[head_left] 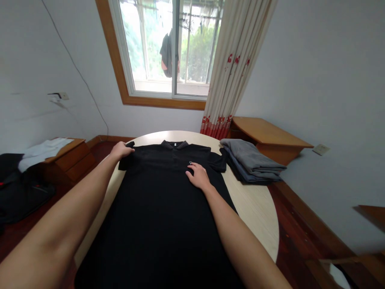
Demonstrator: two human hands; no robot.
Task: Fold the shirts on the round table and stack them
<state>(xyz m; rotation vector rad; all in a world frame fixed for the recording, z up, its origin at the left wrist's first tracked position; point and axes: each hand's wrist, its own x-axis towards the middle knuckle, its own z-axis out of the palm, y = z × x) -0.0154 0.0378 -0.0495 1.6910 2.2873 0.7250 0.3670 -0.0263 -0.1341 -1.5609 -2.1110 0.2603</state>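
A black polo shirt [162, 192] lies spread front side up on a light wooden table [261, 212], its collar toward the window. At the shirt's left sleeve edge, my left hand [120, 150] is closed on the black fabric, and a bit of the cloth sticks up past the fingers. My right hand [198, 176] rests on the chest beside a small light logo, fingers spread and lying on the fabric. The right sleeve lies out to the side, close to a stack of folded clothes [252, 158] in grey, blue and dark colours.
Behind the table hangs a curtain [228, 72] beside the window [174, 52]. A wooden desk [270, 132] stands at the back right. On the left are a low wooden cabinet [72, 160] with white cloth on it and a black bag [27, 196] on the floor.
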